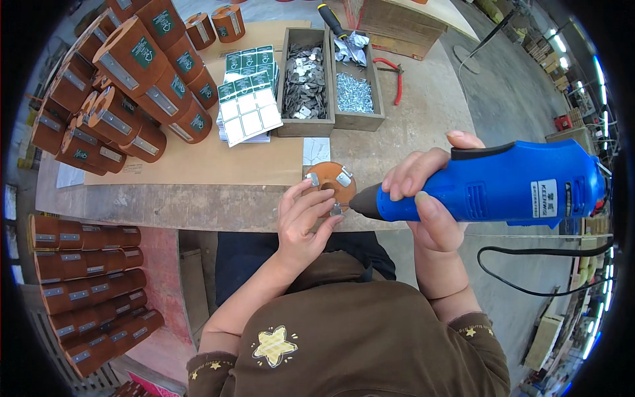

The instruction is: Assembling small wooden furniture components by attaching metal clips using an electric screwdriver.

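Note:
My right hand (423, 188) grips a blue electric screwdriver (509, 185), held sideways with its dark nose pointing left. The nose meets the near right edge of a round orange-brown piece (331, 171) with a hole in its middle, standing near the table's front edge. Small metal plates (344, 176) sit on its top face; another is by the tool's tip. Around the left and near side of the round piece, my left hand (301, 221) has its fingers curled and steadies it. The tool's bit is hard to make out.
Wooden boxes hold dark metal plates (305, 86) and silver screws (354, 92). Beside them lie red-handled pliers (398, 83), a screwdriver (333, 21) and green-and-white label sheets (248, 106). Brown cylinders (135, 56) are stacked at left, with more rows (86, 291) below. A black cable (522, 250) loops at right.

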`<state>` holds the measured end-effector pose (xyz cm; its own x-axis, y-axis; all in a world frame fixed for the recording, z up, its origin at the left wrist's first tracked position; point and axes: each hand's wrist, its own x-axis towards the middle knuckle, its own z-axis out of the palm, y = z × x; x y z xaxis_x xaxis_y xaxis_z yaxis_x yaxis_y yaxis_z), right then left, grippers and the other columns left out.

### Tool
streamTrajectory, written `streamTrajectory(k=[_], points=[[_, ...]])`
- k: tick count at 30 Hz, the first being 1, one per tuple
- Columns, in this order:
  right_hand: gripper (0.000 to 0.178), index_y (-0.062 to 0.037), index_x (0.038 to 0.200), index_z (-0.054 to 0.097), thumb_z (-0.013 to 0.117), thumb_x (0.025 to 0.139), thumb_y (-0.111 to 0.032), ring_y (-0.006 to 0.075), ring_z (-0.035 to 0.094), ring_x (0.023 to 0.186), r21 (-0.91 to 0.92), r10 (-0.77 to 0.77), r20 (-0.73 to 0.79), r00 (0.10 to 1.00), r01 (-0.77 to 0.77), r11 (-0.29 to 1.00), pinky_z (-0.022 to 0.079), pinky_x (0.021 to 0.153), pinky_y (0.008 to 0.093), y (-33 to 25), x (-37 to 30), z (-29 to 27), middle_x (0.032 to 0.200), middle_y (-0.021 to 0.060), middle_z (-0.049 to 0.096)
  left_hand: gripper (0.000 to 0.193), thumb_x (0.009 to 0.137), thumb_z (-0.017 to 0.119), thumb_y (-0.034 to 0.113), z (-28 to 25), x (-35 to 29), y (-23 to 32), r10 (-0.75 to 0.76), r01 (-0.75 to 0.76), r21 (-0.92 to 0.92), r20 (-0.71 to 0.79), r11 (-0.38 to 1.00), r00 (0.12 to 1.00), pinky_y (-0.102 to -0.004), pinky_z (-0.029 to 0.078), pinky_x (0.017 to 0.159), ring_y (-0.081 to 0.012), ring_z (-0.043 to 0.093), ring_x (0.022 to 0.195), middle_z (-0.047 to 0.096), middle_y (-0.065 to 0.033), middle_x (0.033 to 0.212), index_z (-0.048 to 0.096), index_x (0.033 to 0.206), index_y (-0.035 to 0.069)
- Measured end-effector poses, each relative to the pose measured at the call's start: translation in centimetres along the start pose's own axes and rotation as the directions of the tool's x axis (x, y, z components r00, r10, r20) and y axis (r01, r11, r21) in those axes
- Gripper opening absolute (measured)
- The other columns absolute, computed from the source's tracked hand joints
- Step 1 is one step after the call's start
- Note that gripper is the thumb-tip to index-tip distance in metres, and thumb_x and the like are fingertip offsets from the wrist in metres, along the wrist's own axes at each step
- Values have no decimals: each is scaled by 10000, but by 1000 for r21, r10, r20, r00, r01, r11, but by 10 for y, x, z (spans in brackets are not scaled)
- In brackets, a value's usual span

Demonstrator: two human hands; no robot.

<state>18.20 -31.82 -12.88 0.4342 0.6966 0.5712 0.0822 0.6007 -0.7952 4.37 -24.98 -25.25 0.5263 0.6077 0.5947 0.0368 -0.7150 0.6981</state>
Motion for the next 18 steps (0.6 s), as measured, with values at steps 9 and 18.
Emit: streamTrajectory(k=[9, 18], points=[[604, -68, 1197, 253, 612, 713, -95, 181, 512, 626, 10, -17, 128, 992, 16, 1000, 463, 598, 339, 5, 2, 2, 679, 70, 488, 270, 558, 719, 42, -1, 1, 1, 6, -6, -1, 6, 1000, 1000, -386, 372, 862, -309, 461, 1028, 615, -67, 934, 623, 810, 27], [607, -55, 1191, 249, 606, 700, -52, 184, 517, 626, -162, 19, 284, 959, 28, 986, 455, 605, 336, 0, 7, 1, 675, 76, 496, 254, 577, 711, 78, -2, 2, -1, 25, -26, 39, 26, 999, 999, -363, 368, 819, -285, 487, 1017, 608, -44, 942, 622, 812, 42]])
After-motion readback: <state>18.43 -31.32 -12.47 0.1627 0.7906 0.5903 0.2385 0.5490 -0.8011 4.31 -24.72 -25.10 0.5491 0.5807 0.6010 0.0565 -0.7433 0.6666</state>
